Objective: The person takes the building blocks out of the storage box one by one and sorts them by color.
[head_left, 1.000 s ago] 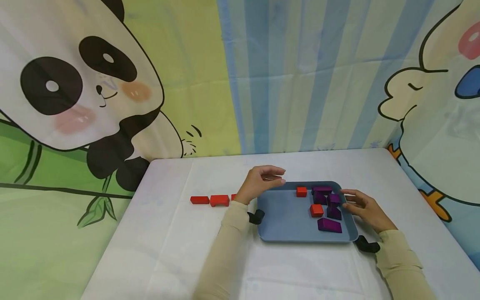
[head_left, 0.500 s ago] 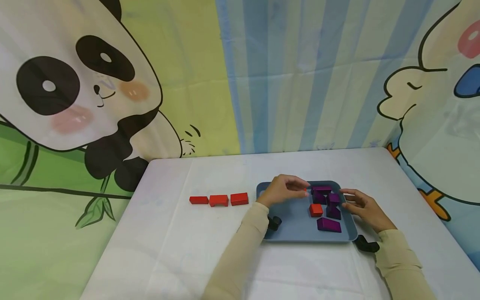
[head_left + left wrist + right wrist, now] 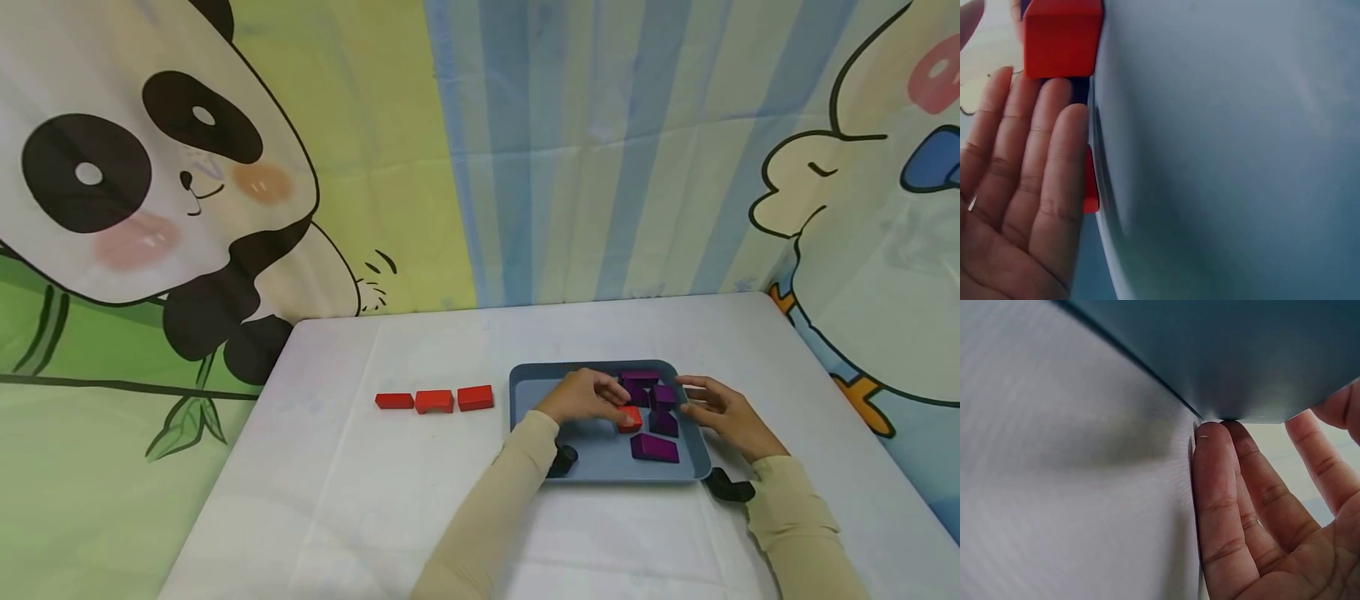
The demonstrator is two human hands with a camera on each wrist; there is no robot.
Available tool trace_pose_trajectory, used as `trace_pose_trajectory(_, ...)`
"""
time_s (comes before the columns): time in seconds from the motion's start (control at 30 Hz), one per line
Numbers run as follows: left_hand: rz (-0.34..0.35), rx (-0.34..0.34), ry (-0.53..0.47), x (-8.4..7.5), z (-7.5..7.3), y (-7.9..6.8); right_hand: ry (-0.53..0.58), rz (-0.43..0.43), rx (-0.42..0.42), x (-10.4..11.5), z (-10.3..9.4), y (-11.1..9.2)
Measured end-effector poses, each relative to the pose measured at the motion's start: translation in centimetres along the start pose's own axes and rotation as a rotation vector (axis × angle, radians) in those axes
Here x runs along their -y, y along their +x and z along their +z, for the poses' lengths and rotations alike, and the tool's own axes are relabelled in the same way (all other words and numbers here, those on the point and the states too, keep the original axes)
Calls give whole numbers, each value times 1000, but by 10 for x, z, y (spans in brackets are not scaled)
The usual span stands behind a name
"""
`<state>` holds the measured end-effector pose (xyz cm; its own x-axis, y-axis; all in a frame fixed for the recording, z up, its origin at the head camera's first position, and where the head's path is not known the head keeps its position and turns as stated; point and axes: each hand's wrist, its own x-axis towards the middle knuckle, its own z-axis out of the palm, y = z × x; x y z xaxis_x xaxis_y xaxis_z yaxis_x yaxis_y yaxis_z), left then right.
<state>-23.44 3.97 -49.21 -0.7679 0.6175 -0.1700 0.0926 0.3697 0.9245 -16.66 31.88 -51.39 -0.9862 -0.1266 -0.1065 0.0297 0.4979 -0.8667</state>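
My left hand (image 3: 585,396) is over the blue-grey tray (image 3: 592,481), beside a red block (image 3: 628,419). In the left wrist view its fingers are nearly straight, their tips close to the red block (image 3: 1063,44); contact is unclear. Another red piece (image 3: 1090,181) shows partly behind those fingers. Several purple blocks (image 3: 655,448) lie in the tray's right part. My right hand (image 3: 731,417) is at the tray's right side, extended fingers touching its outer wall (image 3: 1254,375) in the right wrist view, thumb near the rim.
Three red blocks, among them an arched one (image 3: 435,402), lie in a row on the white tabletop (image 3: 360,492), left of the tray. A printed cloth (image 3: 540,167) hangs behind the table. Black wrist-camera parts (image 3: 729,486) stick out below the right hand.
My left hand has moved right, from the tray's far left corner past the far red cube, then slightly nearer to the other red block. My right hand stays at the tray's right side.
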Motion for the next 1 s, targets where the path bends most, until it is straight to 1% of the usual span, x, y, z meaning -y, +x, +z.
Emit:
trace_pose_trajectory(0.1,-22,15,66,-1,2,1,-2,6,-2,0,1,1)
trace_pose_trajectory(0.23,-10,20,128,-1,6,4,-5,7,-3,0,1,1)
trace_pose_trajectory(0.33,-6,14,137,0,8,5,-2,7,-1,0,1,1)
trace_pose_trajectory(0.5,-7,9,89,-1,6,3,6,14,0,0,1,1)
trace_pose_trajectory(0.63,14,11,27,-5,-1,-3,7,13,2,3,1,1)
trace_pose_trajectory(0.8,79,34,-26,-11,-12,-10,-4,-9,5,2,-2,-1)
trace_pose_trajectory(1.0,160,33,-15,-22,-32,-23,3,-28,8,1,-2,-2)
